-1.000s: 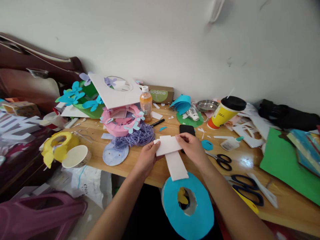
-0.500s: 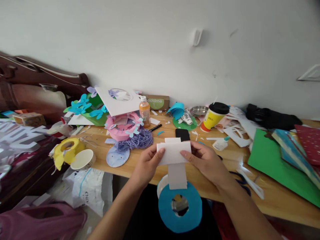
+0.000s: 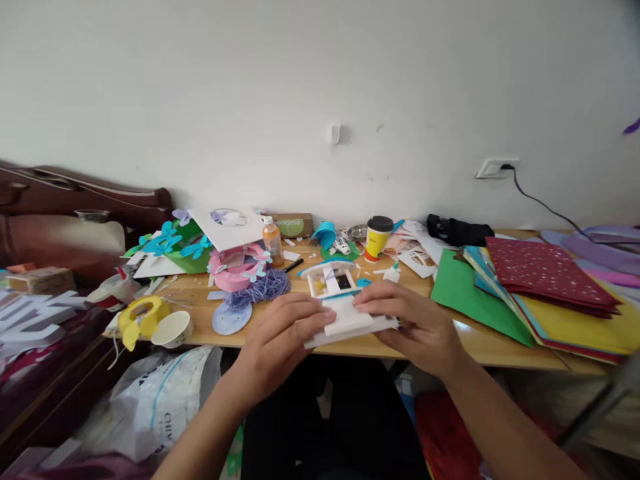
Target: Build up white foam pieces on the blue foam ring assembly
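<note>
Between both hands, above the front edge of the table, is a folded white card piece [image 3: 347, 320]. My left hand [image 3: 283, 337] grips its left side, thumb and fingers closed on it. The right side is pinched by my right hand [image 3: 420, 320], with the fingertips on top and the thumb partly hidden. Just beyond the card, a white and blue ring piece [image 3: 314, 285] faces up over the table, tilted; whether it touches the tabletop I cannot tell.
A juice bottle [image 3: 273, 241], a yellow cup [image 3: 379, 240] and a pink ring [image 3: 231, 270] stand along the table. Purple yarn [image 3: 265, 287] lies at the left. Green sheets [image 3: 467, 300] and a red folder [image 3: 545, 273] cover the right. A paper bowl [image 3: 173, 330] sits front left.
The card has been tipped over, and its blue ring has swung from below, near my lap, to the far side over the table. My view has turned right.
</note>
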Motion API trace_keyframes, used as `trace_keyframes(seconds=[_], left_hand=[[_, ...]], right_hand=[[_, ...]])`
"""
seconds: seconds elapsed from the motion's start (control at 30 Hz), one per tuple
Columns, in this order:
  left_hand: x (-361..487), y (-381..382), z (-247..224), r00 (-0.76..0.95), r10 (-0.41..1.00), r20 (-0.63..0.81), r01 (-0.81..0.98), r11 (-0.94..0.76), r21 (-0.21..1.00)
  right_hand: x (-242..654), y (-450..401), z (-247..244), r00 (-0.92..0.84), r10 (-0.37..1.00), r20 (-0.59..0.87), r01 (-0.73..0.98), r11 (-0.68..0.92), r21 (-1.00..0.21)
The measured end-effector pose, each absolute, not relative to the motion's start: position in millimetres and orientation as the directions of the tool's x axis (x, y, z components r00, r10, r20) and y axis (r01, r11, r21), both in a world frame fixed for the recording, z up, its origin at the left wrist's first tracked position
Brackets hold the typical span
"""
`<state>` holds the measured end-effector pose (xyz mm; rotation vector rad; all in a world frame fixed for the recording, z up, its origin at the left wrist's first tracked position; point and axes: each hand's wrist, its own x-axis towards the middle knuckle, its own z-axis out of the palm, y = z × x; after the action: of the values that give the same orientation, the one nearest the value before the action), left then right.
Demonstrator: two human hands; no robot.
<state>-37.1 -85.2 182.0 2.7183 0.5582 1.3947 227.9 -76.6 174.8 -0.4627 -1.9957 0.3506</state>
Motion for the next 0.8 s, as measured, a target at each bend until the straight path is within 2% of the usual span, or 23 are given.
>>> trace_keyframes(seconds=[0.13,0.23,0.3,0.4,0.53,0.67,0.8], left_hand=[[-40.7,-85.2,163.7,0.633,0.224,0.741,0.386,-0.921,-0.051],[-40.1,-70.0,132.2,0.691,0.196,0.696,0.416,-0.895,-0.161],[-38.5,-55.6,104.3,0.715,0.202,0.669,0.434,-0.879,-0.197],[-34.7,-40.5,62.0,0.733,0.278,0.62,0.486,-0.853,-0.191],[-25.3,-46.1,22.6,0.688,0.424,0.589,0.59,-0.799,-0.115],[-14.3,-65.4,1.1,0.599,0.607,0.522,0.728,-0.685,-0.038],[-13.5,-73.2,-12.5,0.571,0.677,0.464,0.747,-0.663,0.048]], right_hand=[[234.6,-75.2,152.1,-0.432,0.288,0.855,0.339,0.93,-0.142],[235.8,-64.9,110.5,-0.481,0.195,0.855,0.488,0.869,0.077],[234.5,-57.4,78.2,-0.528,0.181,0.83,0.527,0.836,0.153],[230.5,-51.3,34.6,-0.537,0.276,0.797,0.558,0.825,0.091],[225.5,-56.6,-4.3,-0.511,0.429,0.745,0.622,0.782,-0.024],[223.6,-72.7,-25.7,-0.472,0.584,0.661,0.683,0.716,-0.145],[225.0,-86.7,-36.0,-0.346,0.73,0.589,0.721,0.609,-0.331]])
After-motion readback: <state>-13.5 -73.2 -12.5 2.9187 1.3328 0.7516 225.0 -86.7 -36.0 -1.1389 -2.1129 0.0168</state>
